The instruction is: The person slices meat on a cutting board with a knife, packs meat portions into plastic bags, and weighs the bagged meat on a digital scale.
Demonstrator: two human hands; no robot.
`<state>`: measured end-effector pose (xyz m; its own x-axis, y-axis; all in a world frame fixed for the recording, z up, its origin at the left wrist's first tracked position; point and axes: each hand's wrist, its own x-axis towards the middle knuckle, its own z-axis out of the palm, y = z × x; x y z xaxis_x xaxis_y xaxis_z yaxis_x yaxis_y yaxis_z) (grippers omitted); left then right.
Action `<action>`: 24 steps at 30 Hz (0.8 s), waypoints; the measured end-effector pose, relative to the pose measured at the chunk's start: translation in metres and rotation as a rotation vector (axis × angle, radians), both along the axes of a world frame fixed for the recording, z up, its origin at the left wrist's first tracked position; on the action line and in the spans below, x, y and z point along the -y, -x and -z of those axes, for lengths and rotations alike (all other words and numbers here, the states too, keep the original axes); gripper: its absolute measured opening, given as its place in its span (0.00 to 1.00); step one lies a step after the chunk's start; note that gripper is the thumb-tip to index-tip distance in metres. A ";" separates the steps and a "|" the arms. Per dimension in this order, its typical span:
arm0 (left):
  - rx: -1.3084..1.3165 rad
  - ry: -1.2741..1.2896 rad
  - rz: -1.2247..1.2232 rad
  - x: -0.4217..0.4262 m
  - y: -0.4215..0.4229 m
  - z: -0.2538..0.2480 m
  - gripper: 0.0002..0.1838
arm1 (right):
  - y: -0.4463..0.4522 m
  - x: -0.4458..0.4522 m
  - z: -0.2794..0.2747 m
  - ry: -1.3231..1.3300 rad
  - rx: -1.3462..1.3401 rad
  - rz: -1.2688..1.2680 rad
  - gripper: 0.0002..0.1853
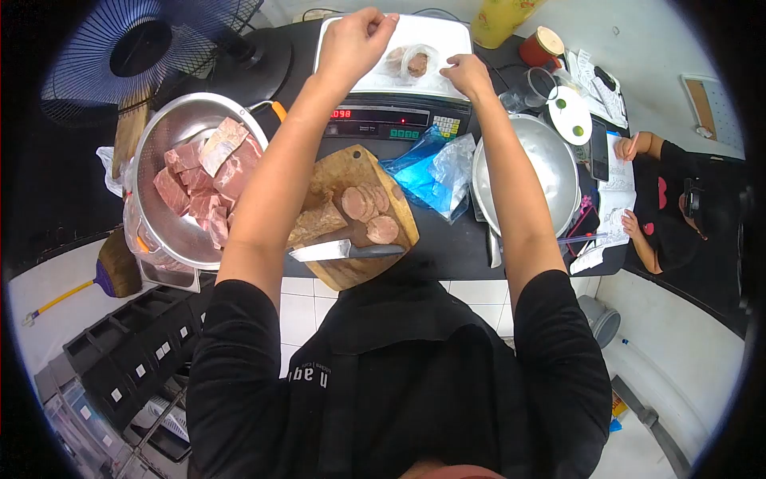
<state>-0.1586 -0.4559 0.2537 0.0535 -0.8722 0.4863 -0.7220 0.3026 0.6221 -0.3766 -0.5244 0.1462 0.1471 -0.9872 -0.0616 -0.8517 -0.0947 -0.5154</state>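
My left hand (pixel 361 41) is raised over the left part of the scale's white tray (pixel 452 32), fingers curled in and pressed together. Whether it pinches anything is hidden. Over the tray's right edge is my right hand (pixel 468 76), with thumb and forefinger a little apart and nothing visible between them. Between the hands, a small clear plastic bag (pixel 408 72) with round slices of brown meat (pixel 417 65) rests on the tray. Red digits glow on the weighing scale (pixel 369 121). Nearer me, a wooden cutting board (pixel 343 271) bears meat slices (pixel 365 203), a meat log (pixel 319 222) and a knife (pixel 327 251).
A steel colander (pixel 144 152) of raw meat chunks (pixel 191 172) stands left, below a fan (pixel 140 48). Blue and clear plastic bags (pixel 427 168) lie beside the board, near a metal bowl (pixel 531 152). At right, another person's hands (pixel 630 148) rest by papers (pixel 614 191).
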 end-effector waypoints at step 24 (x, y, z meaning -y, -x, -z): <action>-0.178 -0.451 0.163 0.044 0.010 0.042 0.36 | -0.055 0.032 -0.013 0.087 0.565 0.101 0.12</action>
